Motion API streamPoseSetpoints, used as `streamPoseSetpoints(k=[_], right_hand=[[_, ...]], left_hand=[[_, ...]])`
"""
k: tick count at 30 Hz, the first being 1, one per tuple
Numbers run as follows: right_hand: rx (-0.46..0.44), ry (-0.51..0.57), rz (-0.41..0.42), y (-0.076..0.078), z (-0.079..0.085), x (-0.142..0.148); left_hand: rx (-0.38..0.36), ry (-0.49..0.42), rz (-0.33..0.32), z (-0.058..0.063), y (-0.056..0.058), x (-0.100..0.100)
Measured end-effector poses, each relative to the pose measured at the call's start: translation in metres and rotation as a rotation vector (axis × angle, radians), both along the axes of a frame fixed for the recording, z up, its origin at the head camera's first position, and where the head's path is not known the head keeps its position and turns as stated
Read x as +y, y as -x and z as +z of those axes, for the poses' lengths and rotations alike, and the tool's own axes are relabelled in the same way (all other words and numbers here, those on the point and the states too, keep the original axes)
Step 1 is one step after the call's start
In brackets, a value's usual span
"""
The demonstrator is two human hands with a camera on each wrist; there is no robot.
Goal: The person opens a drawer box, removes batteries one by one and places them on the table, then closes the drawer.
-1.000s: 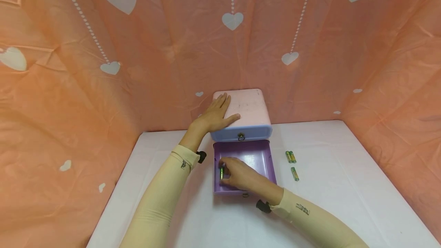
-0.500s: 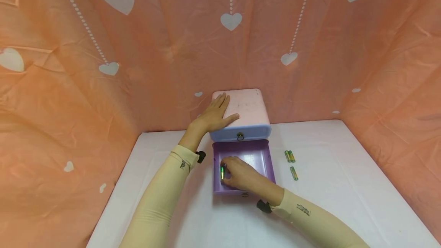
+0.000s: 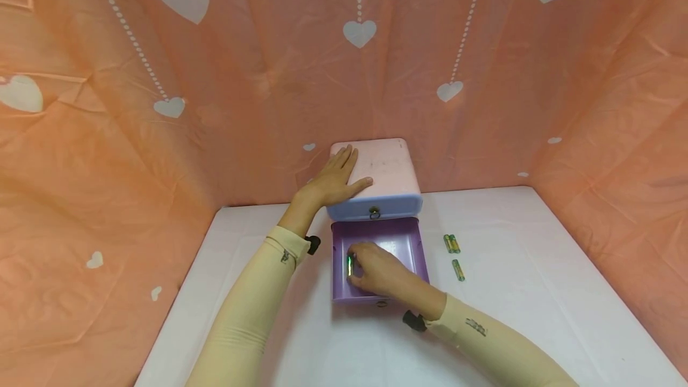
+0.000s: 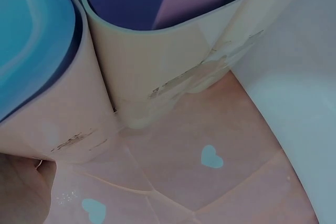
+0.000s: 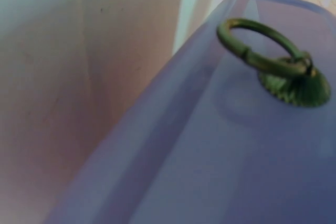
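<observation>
My left hand [image 3: 333, 181] lies flat with straight fingers on the pink top of a small drawer cabinet [image 3: 384, 163]. Below its blue front, a purple drawer [image 3: 337, 243] is pulled out. Inside that drawer, my right hand [image 3: 381, 270] pinches a shiny green battery [image 3: 350, 266] between thumb and fingers, near the left wall. Whether the battery touches the drawer floor cannot be told. In the right wrist view, the drawer front with its brass ring pull [image 5: 262, 45] fills much of the picture, and the hand is out of sight.
To the right of the drawer, a pair of green batteries [image 3: 451, 243] lies side by side, with a single battery [image 3: 458, 270] nearer. A white tabletop [image 3: 510, 315] spreads around them. An orange curtain with hearts [image 3: 269, 76] hangs close behind the cabinet.
Within the drawer, my right hand and the pinched battery have shifted slightly to the right, away from the left wall. My left hand has stayed on the cabinet top.
</observation>
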State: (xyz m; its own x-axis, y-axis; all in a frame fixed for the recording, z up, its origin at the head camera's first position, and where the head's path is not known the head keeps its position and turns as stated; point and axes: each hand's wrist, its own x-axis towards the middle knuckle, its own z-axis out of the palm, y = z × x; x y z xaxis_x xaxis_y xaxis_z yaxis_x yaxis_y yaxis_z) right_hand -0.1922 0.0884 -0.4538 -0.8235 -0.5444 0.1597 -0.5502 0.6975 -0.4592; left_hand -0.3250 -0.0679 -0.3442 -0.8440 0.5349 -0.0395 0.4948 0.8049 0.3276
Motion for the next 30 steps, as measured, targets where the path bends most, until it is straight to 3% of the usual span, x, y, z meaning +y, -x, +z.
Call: streamPoseSetpoints(k=[11,30], right_hand=[[-0.025,0.064,-0.022,-0.006,0.008,0.018],[0.104,0.101,-0.024,-0.010,0.017,0.054]], left_hand=[[-0.001,0.005,0.008,0.000,-0.003,0.000],[0.003,0.002,0.003,0.000,-0.001,-0.001]])
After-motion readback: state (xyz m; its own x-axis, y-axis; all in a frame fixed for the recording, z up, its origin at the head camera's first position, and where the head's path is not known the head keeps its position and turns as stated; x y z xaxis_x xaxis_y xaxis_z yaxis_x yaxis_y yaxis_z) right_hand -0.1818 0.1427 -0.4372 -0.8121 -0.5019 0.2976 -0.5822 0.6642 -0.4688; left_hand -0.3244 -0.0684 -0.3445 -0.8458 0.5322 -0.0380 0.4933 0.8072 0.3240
